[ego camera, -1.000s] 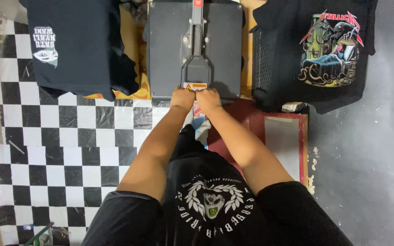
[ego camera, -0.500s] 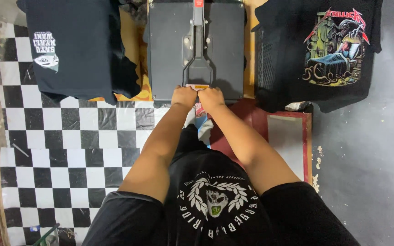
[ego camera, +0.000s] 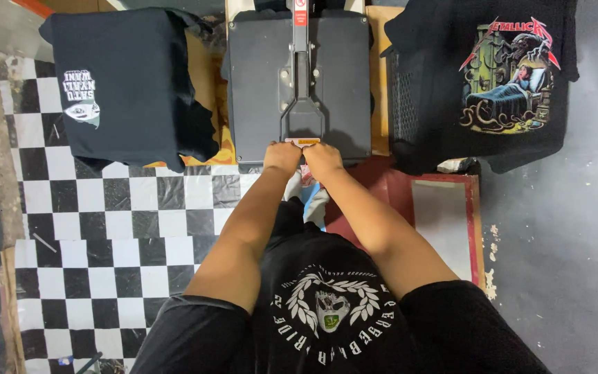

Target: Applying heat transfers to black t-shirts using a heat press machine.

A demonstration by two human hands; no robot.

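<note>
A grey heat press stands closed in front of me, its lever arm running down the middle to a handle at the near edge. My left hand and my right hand sit side by side, both clenched on the press handle, which they mostly hide. Both of my arms reach straight forward over my black printed shirt.
A dark folded t-shirt with a small white print lies to the left of the press. A black t-shirt with a colourful graphic hangs over a crate on the right. Below are a checkered floor and a red-framed screen.
My hands stay on the handle. The view has shifted slightly, so the press and shirts sit a little lower in the picture.
</note>
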